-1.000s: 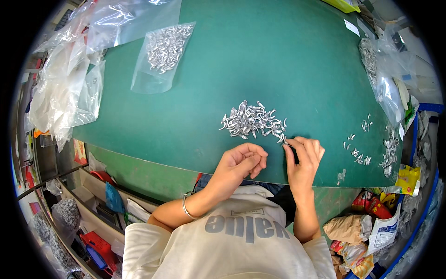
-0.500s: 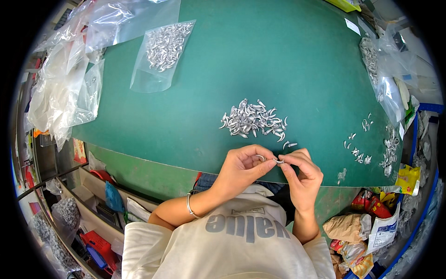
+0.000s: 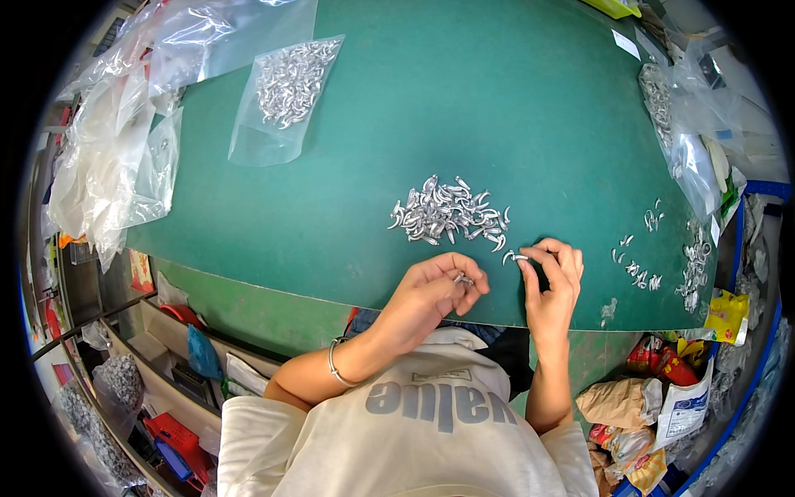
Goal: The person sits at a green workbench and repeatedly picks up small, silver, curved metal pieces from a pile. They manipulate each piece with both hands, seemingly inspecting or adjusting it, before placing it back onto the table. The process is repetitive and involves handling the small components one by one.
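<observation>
Operator: How far along am I?
Observer: Only partway, I'd judge. You have a loose pile of curved silver metal pieces on the green tabletop, so plenty looks left. A clear plastic bag beyond it, to your left, holds many similar silver parts; whether those are finished, I can't tell. Toward your right edge lie small scattered silver bits and a denser silver cluster, whose standing isn't clear either.

Operator: And my hands?
Observer: Your left hand is curled in front of you, near the table's edge, its thumb and fingers closed loosely around a small silver piece; the palm is hidden, so there may be more. Your right hand has thumb and forefinger nearly together at the end of a curved silver piece, just beside the pile on its near right side. They touch it, but I can't tell if the pinch is firm.

Operator: How do the pieces look?
Observer: Shiny, slim and hooked like little claws, lying every which way and overlapping. Finer detail is too small for me to make out.
</observation>
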